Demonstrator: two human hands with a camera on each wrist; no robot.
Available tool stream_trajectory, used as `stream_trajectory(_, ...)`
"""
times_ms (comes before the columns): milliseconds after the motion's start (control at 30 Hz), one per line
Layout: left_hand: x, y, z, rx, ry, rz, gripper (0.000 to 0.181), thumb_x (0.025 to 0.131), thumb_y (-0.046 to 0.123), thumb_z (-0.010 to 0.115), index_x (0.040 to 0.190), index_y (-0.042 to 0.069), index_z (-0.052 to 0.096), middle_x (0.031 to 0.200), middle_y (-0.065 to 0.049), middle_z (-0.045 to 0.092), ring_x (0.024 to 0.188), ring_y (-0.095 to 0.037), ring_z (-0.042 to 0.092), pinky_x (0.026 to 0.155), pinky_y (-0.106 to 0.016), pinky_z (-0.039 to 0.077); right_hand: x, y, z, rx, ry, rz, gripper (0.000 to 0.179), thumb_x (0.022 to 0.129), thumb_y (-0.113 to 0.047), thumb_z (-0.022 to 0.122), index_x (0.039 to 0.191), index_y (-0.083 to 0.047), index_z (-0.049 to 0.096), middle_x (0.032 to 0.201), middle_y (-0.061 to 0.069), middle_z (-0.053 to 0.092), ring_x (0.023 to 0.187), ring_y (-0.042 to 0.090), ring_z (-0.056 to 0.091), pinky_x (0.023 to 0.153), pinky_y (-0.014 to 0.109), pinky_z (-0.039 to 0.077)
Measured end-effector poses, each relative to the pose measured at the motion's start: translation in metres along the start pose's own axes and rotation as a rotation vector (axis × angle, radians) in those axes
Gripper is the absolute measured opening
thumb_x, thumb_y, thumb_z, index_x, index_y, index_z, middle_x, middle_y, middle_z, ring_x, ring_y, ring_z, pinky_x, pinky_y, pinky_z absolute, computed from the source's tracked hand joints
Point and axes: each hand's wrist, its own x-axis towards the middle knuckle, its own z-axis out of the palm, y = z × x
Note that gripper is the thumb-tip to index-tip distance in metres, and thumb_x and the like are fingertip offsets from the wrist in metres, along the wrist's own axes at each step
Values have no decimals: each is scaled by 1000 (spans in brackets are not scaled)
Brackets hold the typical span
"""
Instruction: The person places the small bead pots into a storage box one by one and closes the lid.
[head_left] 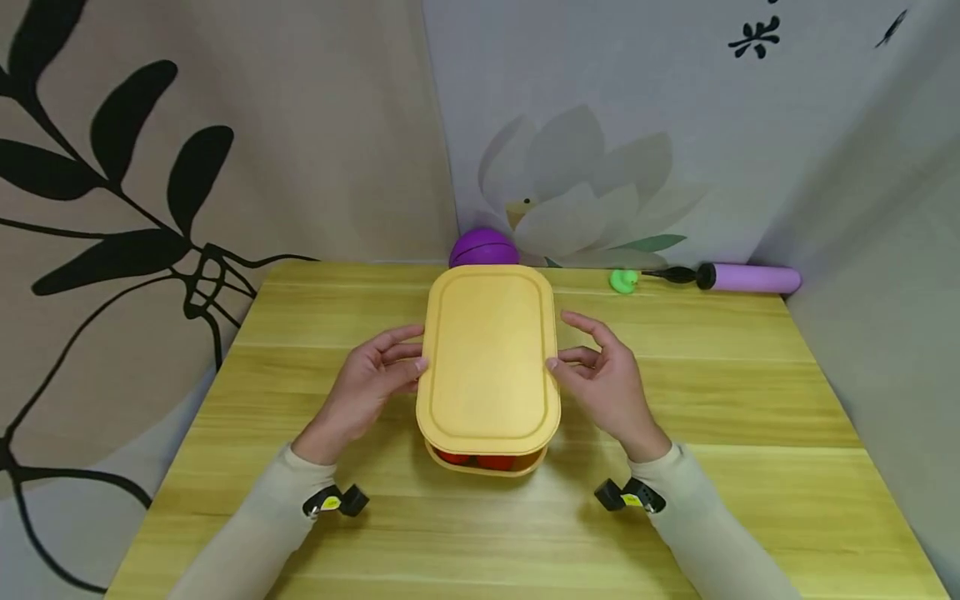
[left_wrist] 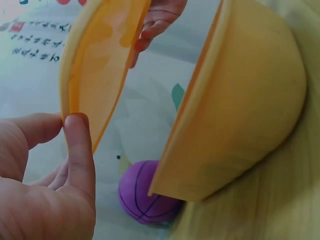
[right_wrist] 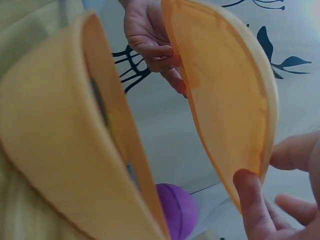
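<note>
A yellow plastic lid (head_left: 489,358) with rounded corners is held above a matching yellow box (left_wrist: 250,100). My left hand (head_left: 363,387) pinches the lid's left edge between thumb and fingers. On the opposite edge, my right hand (head_left: 609,392) pinches the lid the same way, its index finger extended. Both wrist views show a gap between lid and box rim, so the two are apart. Red things (head_left: 495,462) inside the box peek out at its near end; the lid hides most of the contents.
A purple ball (head_left: 484,247) lies behind the box at the table's back edge. Toward the back right are a small green toy (head_left: 623,281) and a purple hand pump (head_left: 753,278) with a black nozzle. Patterned cloth walls border the wooden table (head_left: 712,517).
</note>
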Motion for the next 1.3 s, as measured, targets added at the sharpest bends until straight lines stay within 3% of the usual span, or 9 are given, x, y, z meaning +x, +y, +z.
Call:
stream_trajectory(67,1,-3,-1,18,-10,-16,54,102,7,68,153,1,51,131,-8,72,106,-13,76,84,-32,64,-1,6,-1,-3,-13,14,57,98,-3,72,152,-9,55,131,25,70,91,10,78,81,29,64)
stream_trajectory(200,4,-14,-4,44,-29,-55,53,102,8,69,152,0,53,142,-17,62,108,-12,74,87,-33,64,-3,18,-2,-4,-13,45,51,101,-10,71,150,-9,58,155,13,57,89,9,79,83,32,64)
stream_trajectory(400,9,-31,-7,71,-35,-83,53,101,7,71,151,-1,55,138,-16,62,108,-10,72,92,-30,62,-5,38,0,-18,17,100,52,98,-10,75,148,-7,61,151,14,61,95,12,79,79,34,65)
stream_trajectory(700,6,-41,-3,118,3,-105,52,99,6,71,149,-2,56,137,-26,64,106,-9,70,85,-25,62,-6,60,5,-28,35,108,54,97,-14,78,146,1,60,146,17,65,135,33,64,97,18,56)
stream_trajectory(1100,7,-50,-4,71,-19,-112,55,98,3,72,149,-4,55,142,-29,61,112,-11,71,92,-29,62,-7,69,11,-49,39,111,54,96,-11,78,146,-2,60,147,18,64,132,33,66,94,20,57)
stream_trajectory(1300,7,-55,-5,24,-50,-121,58,96,-1,72,149,-6,51,135,-23,62,111,-15,69,90,-29,62,-5,72,9,-63,20,100,54,97,-11,77,147,-2,60,148,18,64,133,33,65,94,19,57)
